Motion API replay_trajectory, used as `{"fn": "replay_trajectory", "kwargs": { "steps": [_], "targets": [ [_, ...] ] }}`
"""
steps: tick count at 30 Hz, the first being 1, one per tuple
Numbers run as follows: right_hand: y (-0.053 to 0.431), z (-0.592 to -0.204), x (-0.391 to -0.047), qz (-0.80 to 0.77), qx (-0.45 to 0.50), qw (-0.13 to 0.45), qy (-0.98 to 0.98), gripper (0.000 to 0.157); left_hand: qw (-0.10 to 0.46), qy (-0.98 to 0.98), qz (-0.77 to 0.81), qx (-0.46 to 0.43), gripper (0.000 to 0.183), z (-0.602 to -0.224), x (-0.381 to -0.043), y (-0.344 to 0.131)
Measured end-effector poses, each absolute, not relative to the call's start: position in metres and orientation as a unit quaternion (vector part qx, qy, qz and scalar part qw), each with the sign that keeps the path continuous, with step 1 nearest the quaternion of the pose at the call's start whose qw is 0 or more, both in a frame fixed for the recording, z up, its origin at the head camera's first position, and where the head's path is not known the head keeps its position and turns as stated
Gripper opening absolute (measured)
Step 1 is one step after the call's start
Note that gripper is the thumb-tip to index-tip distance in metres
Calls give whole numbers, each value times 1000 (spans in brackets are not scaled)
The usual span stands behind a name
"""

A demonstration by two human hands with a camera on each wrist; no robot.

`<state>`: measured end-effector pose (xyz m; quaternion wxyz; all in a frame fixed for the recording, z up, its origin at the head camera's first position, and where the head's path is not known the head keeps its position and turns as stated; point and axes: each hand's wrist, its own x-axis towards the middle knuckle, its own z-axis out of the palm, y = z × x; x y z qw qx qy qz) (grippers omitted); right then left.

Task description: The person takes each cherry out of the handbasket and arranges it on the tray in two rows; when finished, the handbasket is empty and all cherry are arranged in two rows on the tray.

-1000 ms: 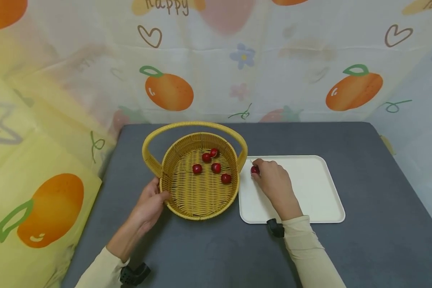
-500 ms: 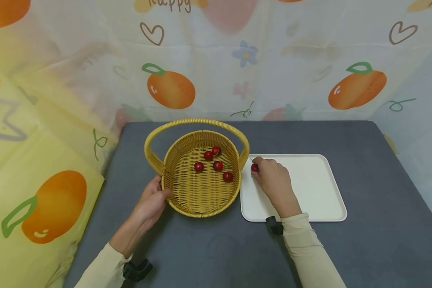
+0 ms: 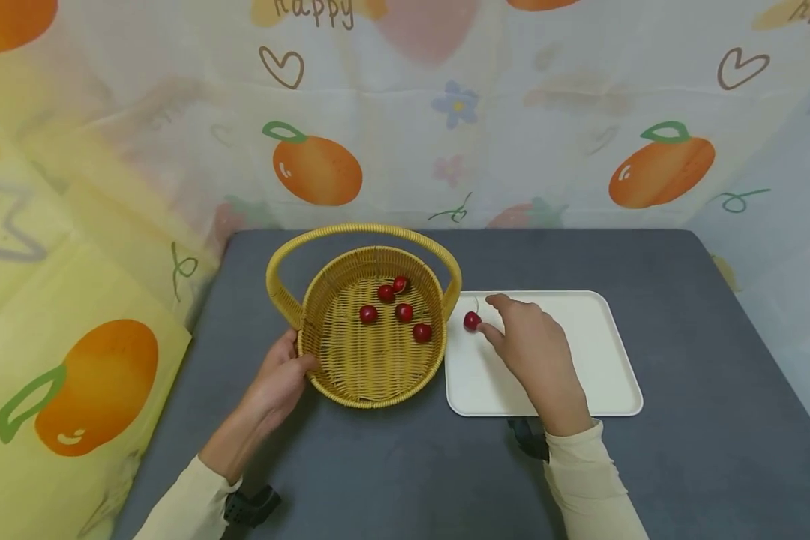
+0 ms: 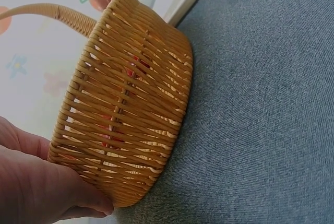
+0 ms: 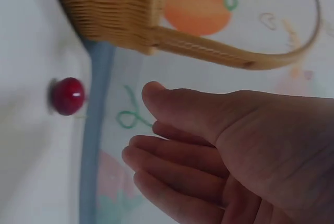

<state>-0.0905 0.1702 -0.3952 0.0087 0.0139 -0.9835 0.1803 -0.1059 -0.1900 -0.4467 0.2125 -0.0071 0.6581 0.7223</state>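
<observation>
My left hand [image 3: 278, 382] grips the left rim of a yellow wicker basket [image 3: 371, 403], thumb over the edge and fingers outside. Several red cherries [image 3: 403, 313] lie in the upper and right part of its floor. One cherry [image 3: 472, 321] with a thin stem rests on the left side of a white tray [image 3: 601, 360]. Just right of it hovers my right hand [image 3: 533, 356], thumb and fingers apart, holding nothing. The right wrist view shows a gap between that hand and the cherry [image 5: 68, 96].
The tray stands right beside the basket on a grey table [image 3: 405, 480]. A tall arched handle [image 3: 364, 228] rises over the basket's far side. Printed cloth [image 3: 391, 112] hangs behind the table and along the left.
My right hand has let go of the cherry and drawn back slightly to the right, its fingers spread. The cherry now lies on the tray. My left hand stays on the basket.
</observation>
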Motion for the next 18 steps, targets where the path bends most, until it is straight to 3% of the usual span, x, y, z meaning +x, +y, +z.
{"fn": "replay_trajectory", "kwargs": {
  "steps": [12,18],
  "targets": [
    [154,-362,-56,201,60,58,-976,47,202,650,732,-11,74,-449,-102,-192],
    [131,-363,-58,220,108,53,-968,43,201,649,733,-11,78,-451,-103,-190]
  ]
}}
